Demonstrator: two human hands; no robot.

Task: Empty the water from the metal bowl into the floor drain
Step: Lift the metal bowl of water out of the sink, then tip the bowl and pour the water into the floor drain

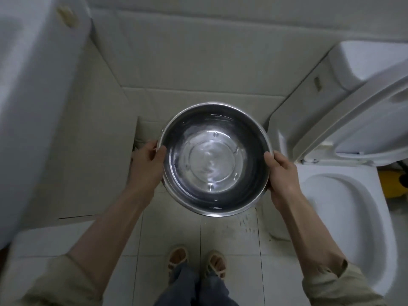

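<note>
A round metal bowl (215,160) with rippling water in it is held level over the tiled floor, in the middle of the head view. My left hand (146,161) grips its left rim, thumb over the edge. On the opposite side my right hand (281,171) clamps the right rim the same way. No floor drain shows; the bowl hides the floor under it.
An open white toilet (344,208) with its lid (362,115) raised stands close on the right. A white appliance (33,85) fills the left side. Tiled walls close the back. My sandalled feet (196,263) stand on light floor tiles (229,235), scuffed near the toilet base.
</note>
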